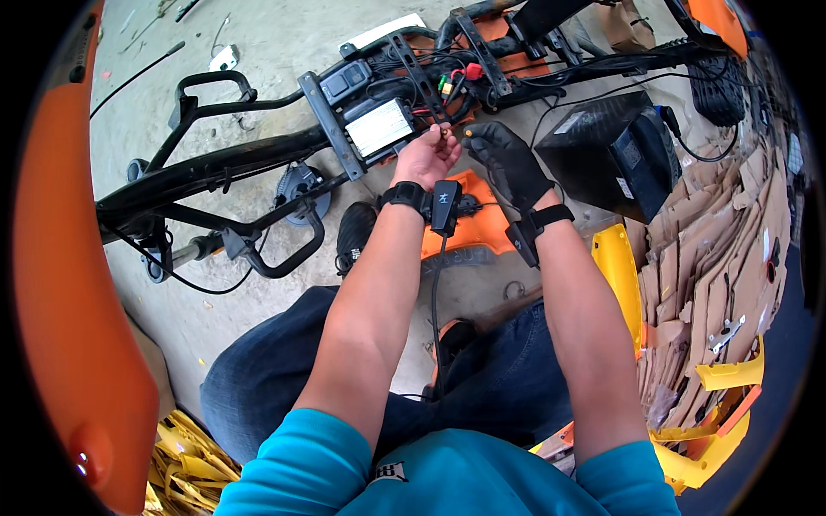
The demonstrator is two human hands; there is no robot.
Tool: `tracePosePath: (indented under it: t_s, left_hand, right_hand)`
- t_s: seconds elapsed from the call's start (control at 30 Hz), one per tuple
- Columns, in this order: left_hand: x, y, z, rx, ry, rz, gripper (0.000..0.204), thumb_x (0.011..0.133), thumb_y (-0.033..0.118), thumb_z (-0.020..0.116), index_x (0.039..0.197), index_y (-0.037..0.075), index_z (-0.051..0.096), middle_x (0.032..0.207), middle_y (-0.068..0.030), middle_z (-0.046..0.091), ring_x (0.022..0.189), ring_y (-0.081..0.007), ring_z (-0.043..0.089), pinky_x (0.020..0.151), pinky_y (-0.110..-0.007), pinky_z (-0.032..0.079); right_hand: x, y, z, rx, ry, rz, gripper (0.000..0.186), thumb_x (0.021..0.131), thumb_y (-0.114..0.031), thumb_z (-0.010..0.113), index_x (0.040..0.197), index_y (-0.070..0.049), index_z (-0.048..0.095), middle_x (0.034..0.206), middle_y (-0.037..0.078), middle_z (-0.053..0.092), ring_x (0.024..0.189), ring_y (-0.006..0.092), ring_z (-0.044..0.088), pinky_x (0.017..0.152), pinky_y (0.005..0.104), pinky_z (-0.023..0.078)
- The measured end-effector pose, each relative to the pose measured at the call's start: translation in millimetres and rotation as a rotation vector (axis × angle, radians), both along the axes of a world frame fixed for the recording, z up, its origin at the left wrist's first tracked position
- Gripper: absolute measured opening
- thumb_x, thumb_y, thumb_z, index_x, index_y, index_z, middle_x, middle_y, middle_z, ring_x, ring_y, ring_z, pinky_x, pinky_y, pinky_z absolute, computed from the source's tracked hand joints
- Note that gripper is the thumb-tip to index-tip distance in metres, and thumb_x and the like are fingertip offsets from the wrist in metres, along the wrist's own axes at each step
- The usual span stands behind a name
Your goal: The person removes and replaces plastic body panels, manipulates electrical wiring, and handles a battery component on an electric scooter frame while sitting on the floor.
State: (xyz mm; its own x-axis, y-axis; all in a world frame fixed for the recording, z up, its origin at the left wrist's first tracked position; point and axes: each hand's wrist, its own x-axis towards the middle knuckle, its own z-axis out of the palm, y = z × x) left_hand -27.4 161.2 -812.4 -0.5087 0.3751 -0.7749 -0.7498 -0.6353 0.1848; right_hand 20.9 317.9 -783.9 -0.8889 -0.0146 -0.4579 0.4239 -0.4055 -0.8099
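Small orange piece [445,132] sits at the fingertips of your left hand [423,161], just right of the white-topped box [379,127]; it is too small to tell which way it points or how its long axis runs. Your bare left thumb and forefinger are pinched on it, the other fingers loosely curled. A second orange piece [468,133] shows at the tip of your right hand [514,168], in a black glove, its thumb and forefinger drawn together on it; its axis is unclear too. The two pieces lie near each other with a narrow gap between, your left fingers aimed up and to the right, your gloved ones up and to the left.

Beyond your hands, the black tubular frame [232,163] stretches lengthwise from lower left to upper right. A flat crossbar [332,125] lies across it, left of the white-topped box. Tangled wires and a red connector [473,71] crowd the frame just past your fingertips. To your right, a large black box [594,150] stands close to the gloved hand, with a cable at its far side. Under your wrists lies an orange panel [469,251], partly covered by a small black unit [445,206] at your left wrist, whose cord drops toward your lap. Stacked cardboard [688,267] fills the floor further right, beside a yellow panel [613,267].
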Motion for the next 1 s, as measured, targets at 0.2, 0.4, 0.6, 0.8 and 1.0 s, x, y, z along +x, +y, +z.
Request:
tracePosePath:
  t_s: [0.2,0.4,0.6,0.8,1.0]
  left_hand:
    - [2,-1,-3,0.010,0.015,-0.002,0.019,0.097,0.018,0.049,0.106,0.003,0.057,0.085,-0.0029,0.055,0.079,-0.0138,0.057,0.081,-0.033,0.050]
    - [2,-2,-2,0.004,0.009,-0.008,0.018,0.097,0.019,0.049,0.105,0.004,0.057,0.085,-0.0022,0.055,0.080,-0.0136,0.057,0.081,-0.033,0.050]
    - [1,-3,-8,0.000,0.013,-0.040,0.018,0.097,0.020,0.050,0.105,0.006,0.059,0.086,-0.0015,0.057,0.080,-0.0137,0.057,0.082,-0.033,0.049]
    - [2,-3,-7,-0.063,0.027,-0.086,0.020,0.096,0.021,0.052,0.107,0.008,0.062,0.084,0.0001,0.055,0.080,-0.0135,0.054,0.082,-0.032,0.045]
    - [3,-3,-9,-0.092,0.037,-0.104,0.018,0.095,0.022,0.053,0.102,0.010,0.065,0.080,0.0016,0.053,0.076,-0.0130,0.048,0.079,-0.032,0.042]
  right_hand:
    - [-1,-3,10,0.014,0.000,0.038,0.024,0.087,-0.001,0.060,0.110,-0.004,0.058,0.103,0.002,0.062,0.094,0.0079,0.057,0.082,0.0195,0.045]
    - [-2,-7,11,-0.054,-0.073,-0.031,0.023,0.086,-0.003,0.061,0.109,-0.004,0.058,0.100,0.002,0.062,0.086,0.0082,0.059,0.074,0.0213,0.049]
    - [-2,-13,15,0.228,-0.115,-0.002,0.015,0.084,-0.004,0.062,0.099,-0.002,0.062,0.089,0.002,0.065,0.074,0.0087,0.060,0.067,0.0226,0.050]
    - [-3,-19,5,0.680,-0.040,0.168,0.014,0.082,-0.018,0.065,0.083,-0.005,0.067,0.073,0.009,0.065,0.067,0.0196,0.061,0.064,0.0319,0.049]
    - [-6,-25,-6,0.966,0.053,0.249,0.020,0.081,-0.026,0.061,0.078,-0.007,0.067,0.077,0.016,0.065,0.074,0.0342,0.062,0.067,0.0413,0.048]
